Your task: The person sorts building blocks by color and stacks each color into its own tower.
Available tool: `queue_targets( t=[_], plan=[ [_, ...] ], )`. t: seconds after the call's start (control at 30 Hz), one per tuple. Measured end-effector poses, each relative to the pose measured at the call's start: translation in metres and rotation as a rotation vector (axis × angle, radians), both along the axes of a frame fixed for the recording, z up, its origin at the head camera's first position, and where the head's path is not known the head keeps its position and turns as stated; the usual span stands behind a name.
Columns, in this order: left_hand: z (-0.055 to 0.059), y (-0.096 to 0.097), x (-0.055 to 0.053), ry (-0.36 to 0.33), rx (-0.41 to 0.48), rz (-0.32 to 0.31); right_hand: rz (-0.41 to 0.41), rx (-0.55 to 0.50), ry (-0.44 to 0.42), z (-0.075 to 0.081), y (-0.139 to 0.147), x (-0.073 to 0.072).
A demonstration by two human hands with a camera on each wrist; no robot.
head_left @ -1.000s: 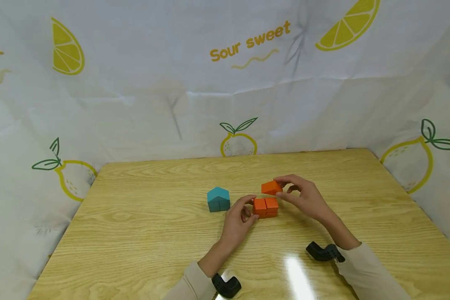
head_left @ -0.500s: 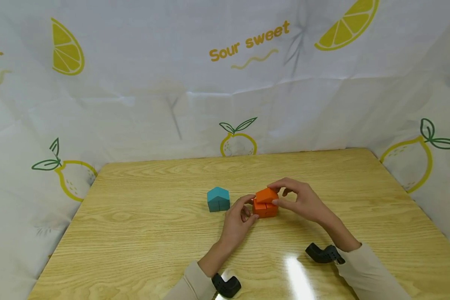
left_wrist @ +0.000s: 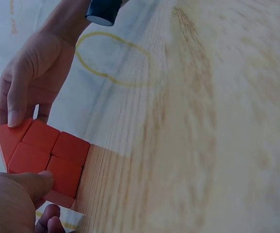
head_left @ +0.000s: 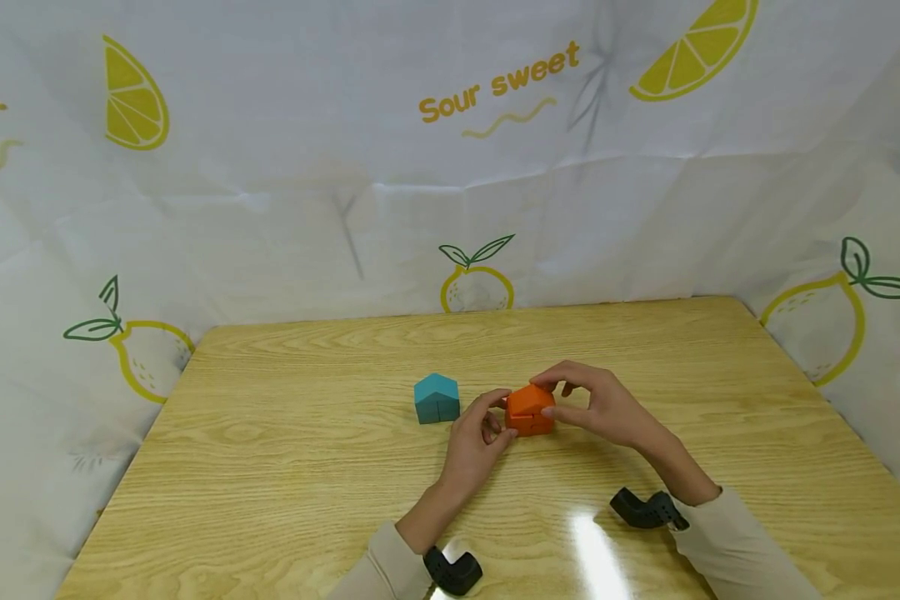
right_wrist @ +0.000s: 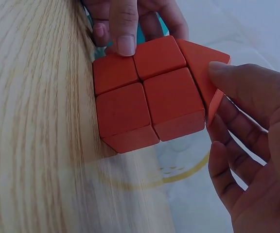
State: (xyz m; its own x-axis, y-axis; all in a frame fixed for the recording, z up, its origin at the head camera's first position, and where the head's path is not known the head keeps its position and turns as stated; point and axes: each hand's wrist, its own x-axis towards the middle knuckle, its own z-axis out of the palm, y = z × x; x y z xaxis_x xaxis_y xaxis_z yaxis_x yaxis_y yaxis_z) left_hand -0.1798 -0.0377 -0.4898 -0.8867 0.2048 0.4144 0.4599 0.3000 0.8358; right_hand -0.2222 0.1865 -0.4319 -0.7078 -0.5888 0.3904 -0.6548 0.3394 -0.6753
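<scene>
Several orange-red cubes (head_left: 531, 427) stand stacked two by two on the wooden table. An orange triangular prism block (head_left: 531, 400) lies on top like a roof; in the right wrist view it sits along the upper cubes (right_wrist: 171, 99). My left hand (head_left: 474, 446) grips the cubes from the left, its thumb pressed on their near face in the left wrist view. On the right, my right hand (head_left: 607, 408) pinches the prism between thumb and fingers. The far faces of the stack are hidden.
A teal house-shaped stack of blocks (head_left: 437, 402) stands just left of the orange one. White cloth (head_left: 307, 242) with lemon prints hangs behind the wooden table (head_left: 300, 467) and at its sides. Each wrist carries a black mount (head_left: 453, 573).
My right hand has brought the prism left and down from behind the cubes onto their top, where it has straightened. The left hand has stayed in place on the cubes.
</scene>
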Motion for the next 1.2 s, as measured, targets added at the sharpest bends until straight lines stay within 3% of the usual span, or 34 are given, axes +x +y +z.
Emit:
queue_targets(
  t=[0.9, 1.2],
  plan=[
    [-0.0004, -0.0005, 0.0005, 0.004, 0.006, -0.005, 0.012, 0.015, 0.006, 0.0021, -0.0020, 0.0026],
    [-0.0021, 0.0003, 0.0033, 0.052, -0.038, 0.001, 0.005, -0.003, 0.033, 0.0077, 0.0001, 0.0012]
  ],
)
